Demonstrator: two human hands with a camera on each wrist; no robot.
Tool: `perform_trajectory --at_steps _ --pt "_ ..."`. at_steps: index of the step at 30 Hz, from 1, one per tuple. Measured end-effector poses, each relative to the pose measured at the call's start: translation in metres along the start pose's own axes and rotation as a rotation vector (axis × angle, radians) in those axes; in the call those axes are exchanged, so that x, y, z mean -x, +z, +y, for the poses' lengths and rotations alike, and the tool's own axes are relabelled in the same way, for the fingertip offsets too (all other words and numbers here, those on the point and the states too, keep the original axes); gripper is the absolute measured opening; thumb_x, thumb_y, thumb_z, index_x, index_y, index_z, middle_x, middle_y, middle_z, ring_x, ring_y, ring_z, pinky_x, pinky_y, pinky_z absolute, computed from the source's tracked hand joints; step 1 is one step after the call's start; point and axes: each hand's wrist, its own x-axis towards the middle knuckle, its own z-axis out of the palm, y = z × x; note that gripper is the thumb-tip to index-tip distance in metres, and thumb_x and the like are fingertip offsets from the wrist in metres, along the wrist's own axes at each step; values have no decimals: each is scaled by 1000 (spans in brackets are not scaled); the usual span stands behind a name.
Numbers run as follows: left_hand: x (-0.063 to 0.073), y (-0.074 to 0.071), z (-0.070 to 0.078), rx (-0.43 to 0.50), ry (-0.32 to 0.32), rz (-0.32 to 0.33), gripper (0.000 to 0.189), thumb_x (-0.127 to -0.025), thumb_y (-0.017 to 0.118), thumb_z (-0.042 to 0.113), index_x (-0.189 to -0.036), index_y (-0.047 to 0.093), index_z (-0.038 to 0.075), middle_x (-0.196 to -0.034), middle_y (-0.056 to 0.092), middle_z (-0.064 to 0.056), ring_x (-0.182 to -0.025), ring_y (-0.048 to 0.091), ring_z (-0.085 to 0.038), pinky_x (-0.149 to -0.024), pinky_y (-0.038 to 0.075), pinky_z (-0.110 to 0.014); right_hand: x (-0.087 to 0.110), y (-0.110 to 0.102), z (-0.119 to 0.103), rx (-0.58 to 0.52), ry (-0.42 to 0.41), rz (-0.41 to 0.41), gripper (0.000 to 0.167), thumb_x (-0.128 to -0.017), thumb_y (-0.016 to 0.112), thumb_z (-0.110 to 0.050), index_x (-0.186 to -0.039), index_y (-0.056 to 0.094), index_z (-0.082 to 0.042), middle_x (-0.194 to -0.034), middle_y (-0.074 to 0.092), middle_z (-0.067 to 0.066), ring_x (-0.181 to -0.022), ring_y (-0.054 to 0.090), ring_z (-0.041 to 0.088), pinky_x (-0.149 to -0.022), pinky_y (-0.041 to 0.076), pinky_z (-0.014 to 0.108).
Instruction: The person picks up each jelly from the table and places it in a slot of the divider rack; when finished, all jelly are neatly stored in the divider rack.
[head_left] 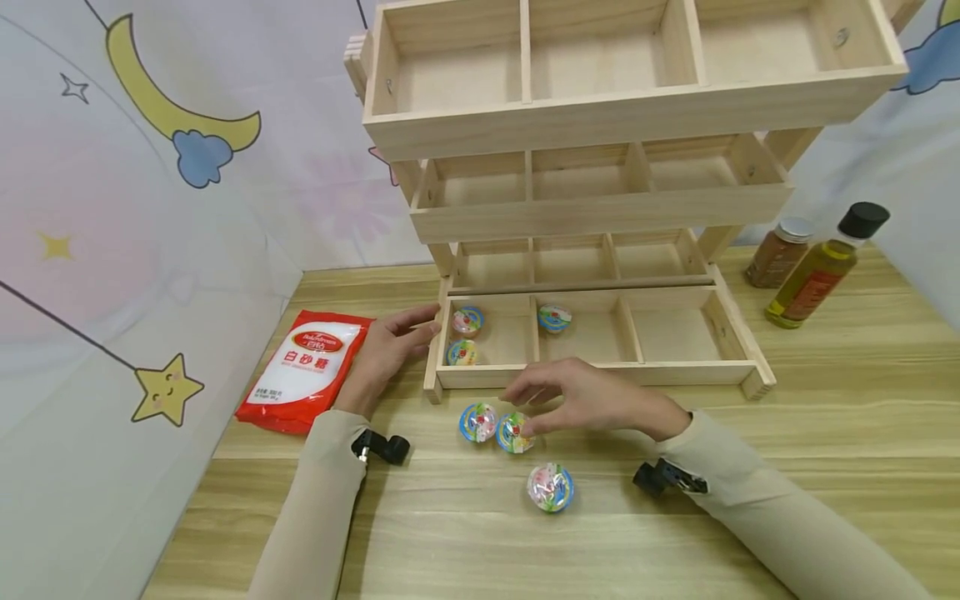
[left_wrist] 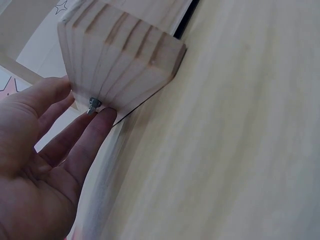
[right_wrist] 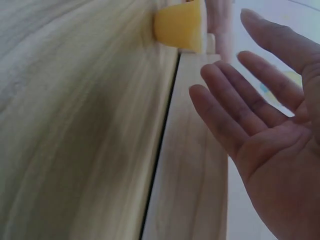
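Observation:
My left hand [head_left: 386, 354] rests its fingertips on the left end of the wooden rack's bottom tray [head_left: 592, 377]; in the left wrist view they touch the wood beside a metal bolt [left_wrist: 93, 105]. With fingers spread and nothing held, my right hand [head_left: 588, 398] hovers over small jelly cups in front of the tray. Nearest its thumb is one jelly cup [head_left: 513, 435], next to another cup [head_left: 477, 422]; a third cup [head_left: 551, 487] lies closer to me. A yellow cup [right_wrist: 180, 26] appears beyond the fingertips in the right wrist view.
Two cups, one upper [head_left: 467, 321] and one lower [head_left: 462, 352], sit in the tray's left compartment; another cup [head_left: 554, 317] is in the middle one. A red-and-white sugar bag [head_left: 307, 367] lies left. An oil bottle [head_left: 813, 279] and a brown jar [head_left: 778, 254] stand right. Upper tiers [head_left: 637, 117] overhang.

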Motion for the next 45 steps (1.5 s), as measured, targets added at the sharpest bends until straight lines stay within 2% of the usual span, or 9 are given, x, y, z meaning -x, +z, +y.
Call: perform_trajectory --at_steps 7,15,25,33,45 --pt "-1 2 1 3 9 -8 45 -102 76 19 -145 67 9 -147 63 -8 -126 64 -24 -95 60 -31 0 5 6 -8 14 -34 44 -91 86 -15 -131 70 -2 -127 72 6 -114 70 20 -102 58 37" --pt "-1 2 2 13 -15 -8 46 -101 77 21 -145 68 11 -148 62 -7 -128 63 -25 -96 60 -31 -1 9 12 -26 31 -59 44 -89 88 -11 -128 71 -1 -128 71 7 -118 69 22 -105 55 34" --pt "0 1 1 2 -19 -3 47 -101 78 22 -145 68 12 -147 63 -7 -128 63 -25 -95 60 -31 -1 11 14 20 59 -65 45 -88 89 -14 -129 72 -3 -128 71 4 -116 69 18 -103 55 30" --pt "0 1 0 13 -11 -2 46 -101 77 21 -145 68 11 -147 63 -8 -127 64 -25 -96 60 -32 -2 11 13 28 65 -64 44 -89 89 -12 -128 71 -2 -125 72 4 -108 70 13 -98 58 27" --pt "-1 0 0 -7 -7 9 43 -102 76 19 -144 69 10 -145 64 -8 -128 62 -24 -96 60 -30 -3 12 12 70 60 -58 44 -88 89 -13 -127 72 -2 -121 73 2 -104 70 10 -95 59 26"
